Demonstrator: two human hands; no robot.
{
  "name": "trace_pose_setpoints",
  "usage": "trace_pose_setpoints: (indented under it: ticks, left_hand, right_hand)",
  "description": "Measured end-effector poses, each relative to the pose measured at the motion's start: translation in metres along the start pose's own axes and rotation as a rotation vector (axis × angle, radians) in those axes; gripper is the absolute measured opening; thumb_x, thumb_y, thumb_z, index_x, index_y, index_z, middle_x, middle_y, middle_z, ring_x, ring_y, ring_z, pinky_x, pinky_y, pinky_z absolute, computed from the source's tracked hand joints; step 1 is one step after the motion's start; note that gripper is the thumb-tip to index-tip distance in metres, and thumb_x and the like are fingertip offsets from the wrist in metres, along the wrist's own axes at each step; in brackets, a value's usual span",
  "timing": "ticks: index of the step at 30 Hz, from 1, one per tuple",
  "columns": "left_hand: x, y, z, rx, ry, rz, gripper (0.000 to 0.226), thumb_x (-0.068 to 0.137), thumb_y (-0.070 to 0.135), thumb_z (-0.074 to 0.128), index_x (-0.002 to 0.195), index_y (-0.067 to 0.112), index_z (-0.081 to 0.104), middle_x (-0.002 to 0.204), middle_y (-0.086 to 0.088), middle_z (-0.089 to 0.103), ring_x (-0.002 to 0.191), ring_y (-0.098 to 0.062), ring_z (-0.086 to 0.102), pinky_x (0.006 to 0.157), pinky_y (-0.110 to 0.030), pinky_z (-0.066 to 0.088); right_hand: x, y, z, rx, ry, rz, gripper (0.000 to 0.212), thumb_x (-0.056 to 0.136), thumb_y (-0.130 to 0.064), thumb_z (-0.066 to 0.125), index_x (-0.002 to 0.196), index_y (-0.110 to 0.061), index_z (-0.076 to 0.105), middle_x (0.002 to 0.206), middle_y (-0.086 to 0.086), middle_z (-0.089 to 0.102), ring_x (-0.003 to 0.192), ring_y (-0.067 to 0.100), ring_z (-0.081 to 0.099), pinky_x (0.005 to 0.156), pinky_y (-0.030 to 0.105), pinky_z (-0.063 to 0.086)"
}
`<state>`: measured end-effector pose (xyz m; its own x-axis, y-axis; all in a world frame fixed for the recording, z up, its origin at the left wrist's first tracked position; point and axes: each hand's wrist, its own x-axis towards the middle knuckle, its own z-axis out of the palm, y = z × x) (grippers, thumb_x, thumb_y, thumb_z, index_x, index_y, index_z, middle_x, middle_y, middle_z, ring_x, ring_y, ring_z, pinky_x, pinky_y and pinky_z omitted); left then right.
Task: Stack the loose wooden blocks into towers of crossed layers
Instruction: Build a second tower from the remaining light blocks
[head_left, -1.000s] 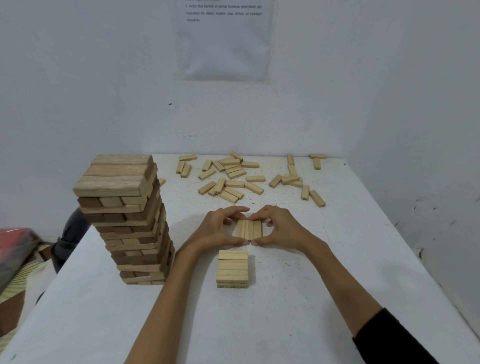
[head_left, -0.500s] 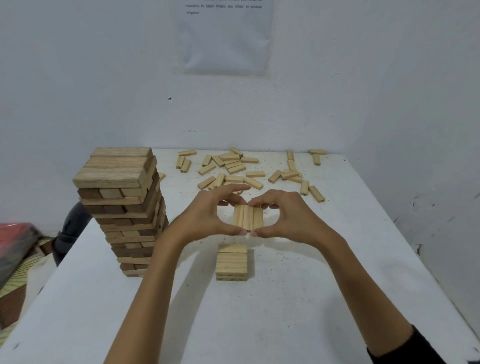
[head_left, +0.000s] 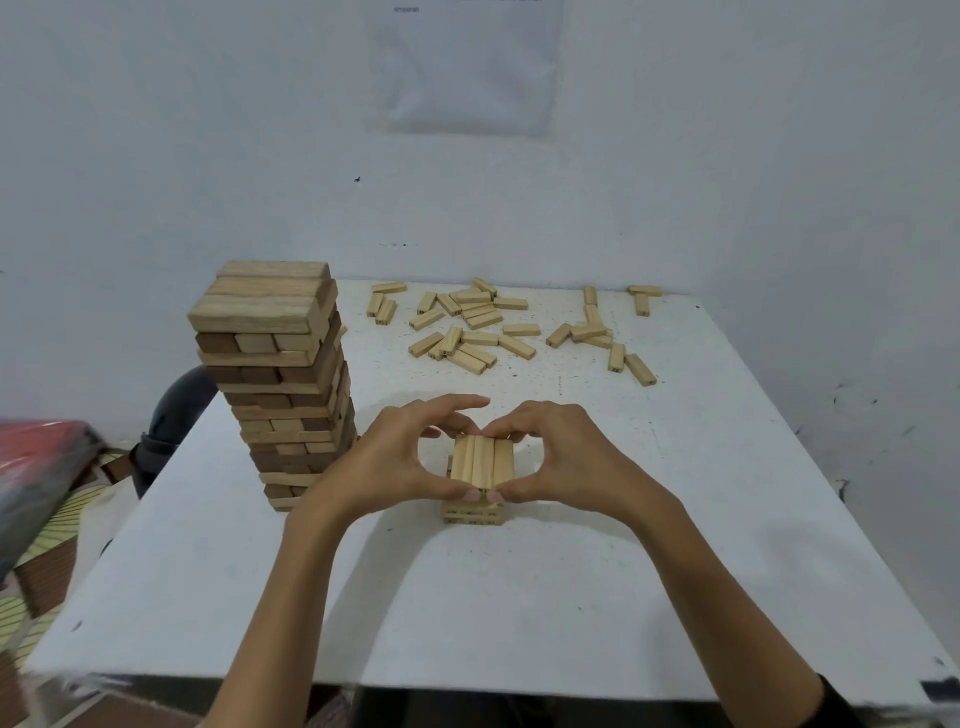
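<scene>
A row of three pale wooden blocks (head_left: 481, 463) lies side by side, lengthwise away from me, right over the small stack (head_left: 472, 513) at the table's middle. My left hand (head_left: 400, 462) and my right hand (head_left: 566, 457) pinch this row together, thumbs at its near end and fingertips at its far end. Whether the row rests on the stack or hovers just above it I cannot tell. Several loose pale blocks (head_left: 478, 332) lie scattered at the far side of the table.
A tall tower of larger, mixed light and dark blocks (head_left: 280, 384) stands left of my left hand, leaning slightly. The white table (head_left: 519, 597) meets walls behind and on the right. A dark object (head_left: 171, 415) and red thing (head_left: 41, 447) sit off the left edge.
Both hands lifted the row of three blocks off the table beyond the small stack, brought it toward me and lowered it onto or just above the stack.
</scene>
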<state>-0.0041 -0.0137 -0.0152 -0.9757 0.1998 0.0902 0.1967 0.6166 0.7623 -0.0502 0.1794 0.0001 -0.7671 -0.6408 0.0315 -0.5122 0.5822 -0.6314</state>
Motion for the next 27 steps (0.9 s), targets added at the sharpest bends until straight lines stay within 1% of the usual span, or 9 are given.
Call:
trace_pose_setpoints:
  ticks: [5, 9, 14, 17, 21, 25, 27]
  left_hand:
    - [-0.005, -0.004, 0.002, 0.044, -0.005, 0.003, 0.078, 0.064, 0.018, 0.085, 0.122, 0.048, 0.043, 0.107, 0.017, 0.063, 0.105, 0.003, 0.053, 0.095, -0.018, 0.041]
    - [-0.006, -0.007, 0.003, 0.047, 0.002, 0.0, 0.078, 0.064, 0.018, 0.085, 0.121, 0.05, 0.042, 0.107, 0.019, 0.063, 0.105, 0.004, 0.053, 0.095, -0.019, 0.041]
    - [-0.004, -0.012, 0.006, 0.046, 0.0, -0.013, 0.078, 0.064, 0.02, 0.085, 0.124, 0.046, 0.043, 0.108, 0.018, 0.062, 0.105, 0.005, 0.052, 0.095, -0.02, 0.04]
    - [-0.002, -0.015, 0.008, 0.049, -0.004, -0.013, 0.078, 0.064, 0.021, 0.085, 0.124, 0.047, 0.042, 0.108, 0.018, 0.062, 0.107, 0.002, 0.052, 0.096, -0.02, 0.04]
    - [-0.002, -0.019, 0.009, 0.061, -0.01, -0.015, 0.078, 0.064, 0.023, 0.085, 0.124, 0.048, 0.041, 0.108, 0.02, 0.061, 0.106, 0.003, 0.051, 0.095, -0.021, 0.041]
    - [-0.002, -0.022, 0.01, 0.068, -0.006, -0.008, 0.077, 0.064, 0.026, 0.085, 0.127, 0.043, 0.044, 0.108, 0.021, 0.061, 0.107, 0.001, 0.052, 0.096, -0.026, 0.042]
    - [-0.002, -0.023, 0.01, 0.069, -0.011, -0.009, 0.077, 0.064, 0.026, 0.085, 0.128, 0.041, 0.045, 0.108, 0.021, 0.061, 0.107, 0.002, 0.052, 0.096, -0.026, 0.041]
  right_hand:
    - [-0.002, -0.001, 0.008, 0.005, -0.004, 0.016, 0.062, 0.067, -0.022, 0.083, 0.124, -0.019, 0.06, 0.114, 0.0, 0.062, 0.101, 0.009, 0.054, 0.09, 0.027, 0.045]
    - [-0.001, -0.001, 0.011, -0.016, -0.011, 0.018, 0.062, 0.068, -0.022, 0.082, 0.125, -0.019, 0.059, 0.115, -0.001, 0.061, 0.102, 0.009, 0.053, 0.089, 0.026, 0.044]
    - [0.001, 0.0, 0.011, -0.034, -0.024, 0.023, 0.063, 0.068, -0.022, 0.082, 0.126, -0.019, 0.058, 0.116, -0.001, 0.061, 0.102, 0.009, 0.053, 0.089, 0.026, 0.044]
    - [0.002, 0.002, 0.013, -0.028, -0.027, 0.031, 0.062, 0.068, -0.021, 0.082, 0.126, -0.019, 0.058, 0.117, -0.001, 0.061, 0.103, 0.009, 0.053, 0.089, 0.024, 0.044]
    - [0.004, 0.002, 0.014, -0.032, -0.037, 0.039, 0.063, 0.068, -0.022, 0.082, 0.127, -0.019, 0.058, 0.117, 0.0, 0.06, 0.105, 0.01, 0.053, 0.091, 0.027, 0.044]
    - [0.004, 0.002, 0.014, -0.043, -0.042, 0.034, 0.062, 0.069, -0.022, 0.081, 0.127, -0.02, 0.058, 0.117, 0.0, 0.06, 0.105, 0.011, 0.052, 0.091, 0.029, 0.044]
    - [0.003, 0.002, 0.015, -0.045, -0.041, 0.032, 0.062, 0.069, -0.021, 0.081, 0.126, -0.021, 0.058, 0.116, 0.0, 0.06, 0.105, 0.012, 0.052, 0.09, 0.029, 0.044]
